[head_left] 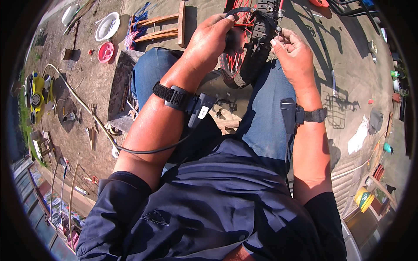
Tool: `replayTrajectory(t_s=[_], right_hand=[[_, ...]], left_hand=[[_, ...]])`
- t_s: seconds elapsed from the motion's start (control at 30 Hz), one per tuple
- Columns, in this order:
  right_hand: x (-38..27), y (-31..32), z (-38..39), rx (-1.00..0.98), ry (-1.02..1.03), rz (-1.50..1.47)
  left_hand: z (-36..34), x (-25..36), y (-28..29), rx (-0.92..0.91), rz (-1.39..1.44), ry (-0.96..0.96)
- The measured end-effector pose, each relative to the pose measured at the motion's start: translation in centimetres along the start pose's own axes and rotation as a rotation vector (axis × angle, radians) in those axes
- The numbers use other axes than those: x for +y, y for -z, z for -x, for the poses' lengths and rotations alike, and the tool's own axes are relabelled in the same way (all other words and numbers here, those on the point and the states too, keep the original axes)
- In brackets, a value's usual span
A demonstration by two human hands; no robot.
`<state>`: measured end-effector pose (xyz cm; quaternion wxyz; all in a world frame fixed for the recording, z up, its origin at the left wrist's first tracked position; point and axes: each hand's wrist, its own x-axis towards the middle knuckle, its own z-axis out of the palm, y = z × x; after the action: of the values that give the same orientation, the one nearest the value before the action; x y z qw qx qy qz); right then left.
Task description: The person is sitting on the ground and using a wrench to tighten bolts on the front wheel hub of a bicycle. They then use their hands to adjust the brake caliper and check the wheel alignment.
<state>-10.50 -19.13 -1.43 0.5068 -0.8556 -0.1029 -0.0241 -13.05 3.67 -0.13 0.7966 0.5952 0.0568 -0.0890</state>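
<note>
Between my knees stands a bicycle wheel with a black knobby tyre (251, 65) and red spokes (233, 64). My left hand (209, 39) is closed at the wheel's left side, thumb against the end of a black curved strip (240, 10) that arches toward the tyre. A dark round part (235, 40), blurred, sits beside these fingers. On the other side of the tyre, my right hand (296, 56) pinches what looks like a thin cable (274, 53), just below a small metal fitting (278, 29). The fingertips of both hands are partly hidden.
A metal tray (119, 89) with tools lies by my left knee, near an upturned wooden stool (167, 30). Farther left are a white basin (107, 26), a pink basin (106, 52), a hose (82, 104) and a yellow toy car (36, 98). A yellow bucket (364, 199) stands right.
</note>
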Motion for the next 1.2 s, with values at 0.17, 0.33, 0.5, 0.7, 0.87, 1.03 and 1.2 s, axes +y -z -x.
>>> replayTrajectory(t_s=[0.17,0.33,0.5,0.7,0.87,1.03,1.2], right_hand=[[0.4,-0.2,0.0,0.035,0.085,0.055],[-0.2,0.0,0.0,0.005,0.065,0.055],[-0.5,0.2,0.1,-0.016,0.043,0.033],[-0.2,0.3,0.0,-0.066,-0.100,-0.166],[-1.3,0.1,0.2,-0.097,-0.267,-0.465],[-1.9,0.3,0.2,-0.077,-0.297,-0.528],[-2.2,0.4,0.0,-0.097,-0.298,-0.570]], left_hand=[[0.1,0.0,-0.5,0.037,0.061,0.061],[0.2,-0.1,-0.5,0.044,0.063,0.064],[0.1,-0.2,-0.4,0.045,0.064,0.066],[0.1,-0.1,-0.6,0.064,0.078,0.069],[0.3,-0.1,-0.4,0.019,0.125,0.049],[1.1,0.5,-0.4,-0.161,0.291,0.025],[2.0,1.3,-1.2,-0.292,0.219,0.004]])
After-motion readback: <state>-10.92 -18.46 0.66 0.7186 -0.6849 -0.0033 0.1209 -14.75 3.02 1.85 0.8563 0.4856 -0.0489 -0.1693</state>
